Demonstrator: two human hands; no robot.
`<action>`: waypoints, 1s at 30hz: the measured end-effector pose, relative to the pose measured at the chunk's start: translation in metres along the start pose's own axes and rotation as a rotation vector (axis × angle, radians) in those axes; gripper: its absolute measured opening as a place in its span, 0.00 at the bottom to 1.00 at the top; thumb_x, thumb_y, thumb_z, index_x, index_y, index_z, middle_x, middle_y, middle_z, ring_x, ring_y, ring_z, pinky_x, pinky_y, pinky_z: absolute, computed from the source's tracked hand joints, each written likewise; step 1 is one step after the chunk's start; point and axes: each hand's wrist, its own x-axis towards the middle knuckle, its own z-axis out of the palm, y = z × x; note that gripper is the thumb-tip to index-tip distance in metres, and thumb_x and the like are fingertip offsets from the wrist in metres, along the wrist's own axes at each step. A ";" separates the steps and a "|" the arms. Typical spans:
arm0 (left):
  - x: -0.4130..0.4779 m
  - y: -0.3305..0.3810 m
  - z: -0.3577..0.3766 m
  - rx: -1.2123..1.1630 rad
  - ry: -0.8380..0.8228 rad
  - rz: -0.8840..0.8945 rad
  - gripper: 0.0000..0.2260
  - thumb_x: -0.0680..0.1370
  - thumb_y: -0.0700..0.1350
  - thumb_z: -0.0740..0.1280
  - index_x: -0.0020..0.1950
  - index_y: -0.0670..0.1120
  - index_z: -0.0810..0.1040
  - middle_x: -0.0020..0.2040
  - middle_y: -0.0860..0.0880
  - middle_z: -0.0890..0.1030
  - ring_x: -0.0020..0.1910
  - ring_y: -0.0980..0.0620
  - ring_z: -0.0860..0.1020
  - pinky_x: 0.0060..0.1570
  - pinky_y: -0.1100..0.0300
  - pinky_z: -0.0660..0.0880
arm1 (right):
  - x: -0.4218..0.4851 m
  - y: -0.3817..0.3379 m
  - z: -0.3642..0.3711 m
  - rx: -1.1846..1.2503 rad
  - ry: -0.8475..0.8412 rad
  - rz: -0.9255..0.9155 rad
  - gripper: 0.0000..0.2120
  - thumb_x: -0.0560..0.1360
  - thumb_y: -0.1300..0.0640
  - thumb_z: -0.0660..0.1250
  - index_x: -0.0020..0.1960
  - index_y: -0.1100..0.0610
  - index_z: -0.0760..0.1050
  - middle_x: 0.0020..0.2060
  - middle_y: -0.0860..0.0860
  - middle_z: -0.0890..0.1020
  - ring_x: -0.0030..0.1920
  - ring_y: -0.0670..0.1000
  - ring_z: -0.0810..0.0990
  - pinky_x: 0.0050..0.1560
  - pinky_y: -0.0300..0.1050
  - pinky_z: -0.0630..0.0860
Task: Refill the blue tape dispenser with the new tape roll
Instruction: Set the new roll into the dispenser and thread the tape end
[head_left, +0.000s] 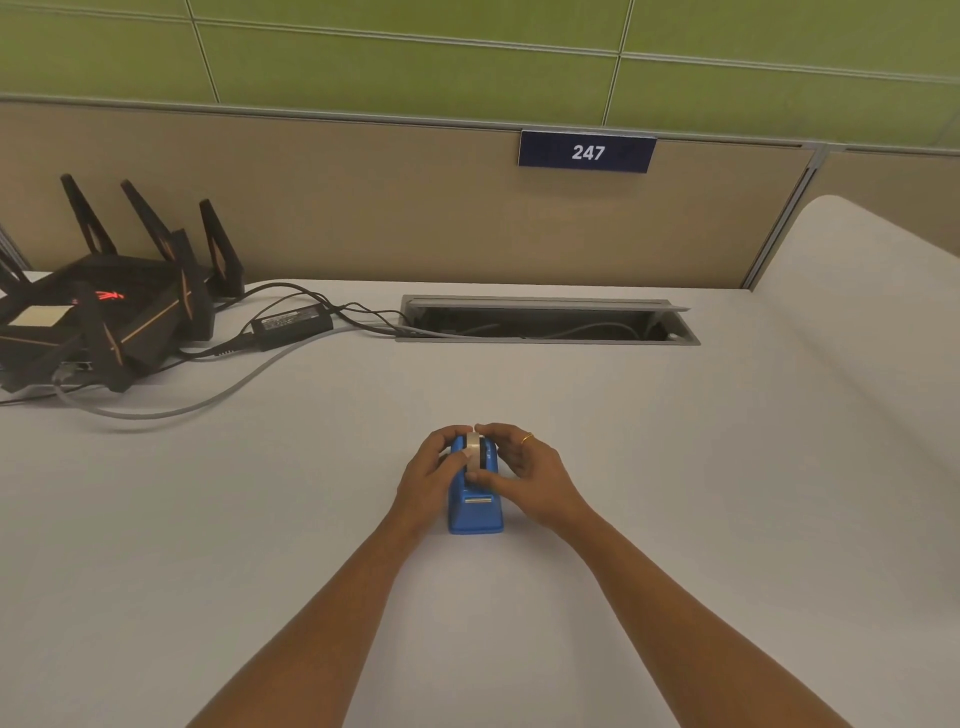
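Note:
The blue tape dispenser (475, 512) stands on the white desk (311, 493) in the middle, its cutter end toward me. A pale tape roll (474, 442) sits in the dispenser's top, mostly hidden by fingers. My left hand (434, 470) curls round the left side of the roll and dispenser, thumb on the tape. My right hand (524, 470), with a gold ring, grips the roll from the right, fingertips meeting over its top.
A black router with antennas (104, 317) sits at the far left with a power brick (291, 325) and cables. An open cable tray slot (545, 322) lies in the desk behind the dispenser. A beige partition with a "247" sign (587, 151) rises at the back.

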 end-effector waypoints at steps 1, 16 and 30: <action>0.000 0.001 0.000 -0.001 0.000 -0.003 0.11 0.76 0.44 0.61 0.58 0.46 0.72 0.57 0.47 0.75 0.56 0.49 0.74 0.52 0.62 0.72 | 0.000 0.000 0.000 0.008 0.006 0.001 0.24 0.68 0.58 0.73 0.62 0.54 0.71 0.57 0.50 0.79 0.59 0.46 0.76 0.56 0.22 0.69; -0.001 0.001 0.001 0.042 0.016 -0.021 0.12 0.77 0.42 0.61 0.59 0.45 0.72 0.58 0.45 0.76 0.56 0.47 0.75 0.57 0.53 0.73 | 0.000 -0.002 0.002 -0.022 0.018 -0.006 0.24 0.68 0.59 0.73 0.62 0.56 0.71 0.58 0.52 0.79 0.58 0.46 0.76 0.55 0.21 0.67; -0.003 0.005 0.004 0.061 0.044 -0.048 0.15 0.75 0.46 0.63 0.60 0.44 0.72 0.57 0.47 0.76 0.58 0.46 0.75 0.57 0.54 0.73 | -0.002 -0.007 0.002 -0.036 0.021 -0.026 0.22 0.68 0.60 0.73 0.60 0.56 0.71 0.52 0.48 0.78 0.55 0.44 0.76 0.53 0.18 0.67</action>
